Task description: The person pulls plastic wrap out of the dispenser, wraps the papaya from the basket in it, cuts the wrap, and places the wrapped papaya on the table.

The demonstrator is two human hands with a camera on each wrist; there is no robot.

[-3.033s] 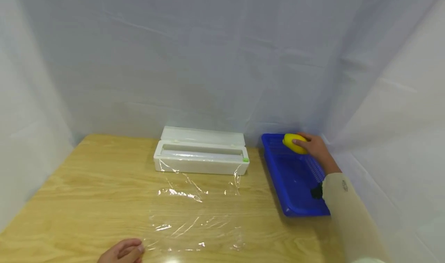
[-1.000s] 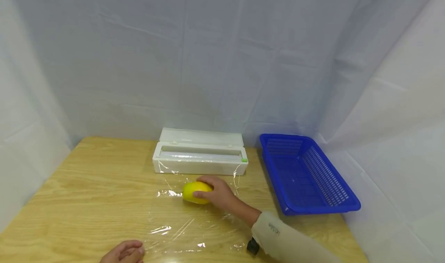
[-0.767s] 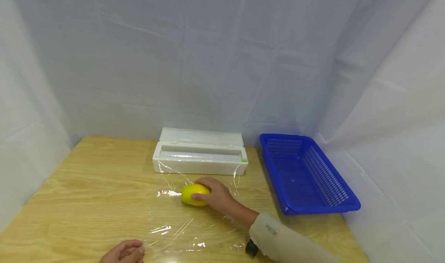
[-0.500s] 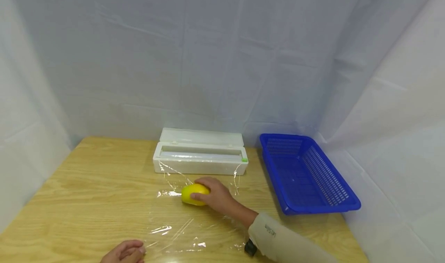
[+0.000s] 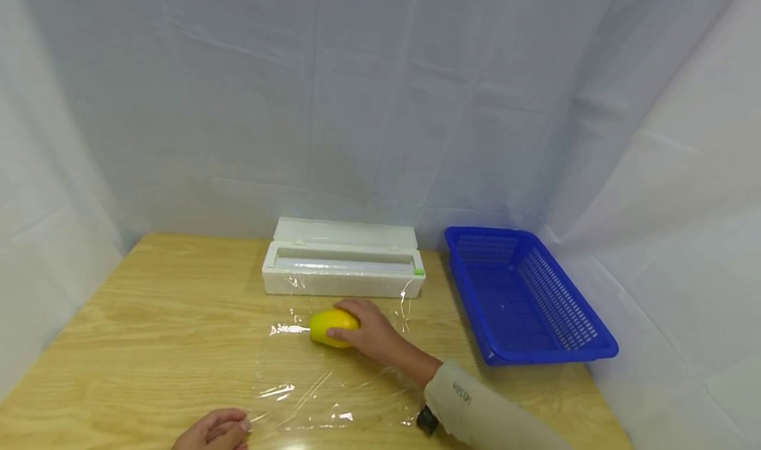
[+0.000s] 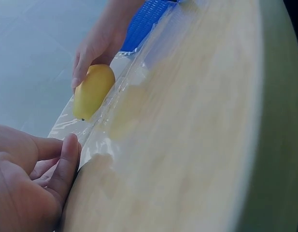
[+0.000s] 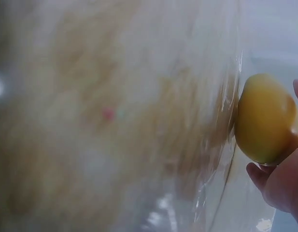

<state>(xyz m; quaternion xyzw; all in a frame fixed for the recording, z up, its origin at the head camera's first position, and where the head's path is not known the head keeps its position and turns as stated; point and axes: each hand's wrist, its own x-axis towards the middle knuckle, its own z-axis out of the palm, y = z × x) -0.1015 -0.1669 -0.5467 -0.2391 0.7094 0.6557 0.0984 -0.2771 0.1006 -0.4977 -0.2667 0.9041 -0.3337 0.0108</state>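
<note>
My right hand [image 5: 371,334] grips a yellow, mango-like fruit [image 5: 334,328] with a greenish end, thumb on the near side and fingers over the far side. The fruit lies on its side low over a sheet of clear cling film [image 5: 309,394], and touches the film in the right wrist view. This film runs from a white dispenser box [image 5: 341,283] toward the near edge of the table. At the film's near left corner my left hand [image 5: 214,430] pinches the edge between thumb and curled fingers. In the left wrist view, the left fingertips [image 6: 70,142] meet the film's rim.
The dispenser's lid [image 5: 347,232] stands open at the back, with the film roll inside. A blue perforated basket [image 5: 475,311] stands at the right. White sheeting [image 5: 368,106] hangs behind and beside the wooden table [image 5: 148,331].
Three seconds ago my right hand held the fruit over the basket; it has carried it left and down to the film. Over the last second both hands stay nearly still.
</note>
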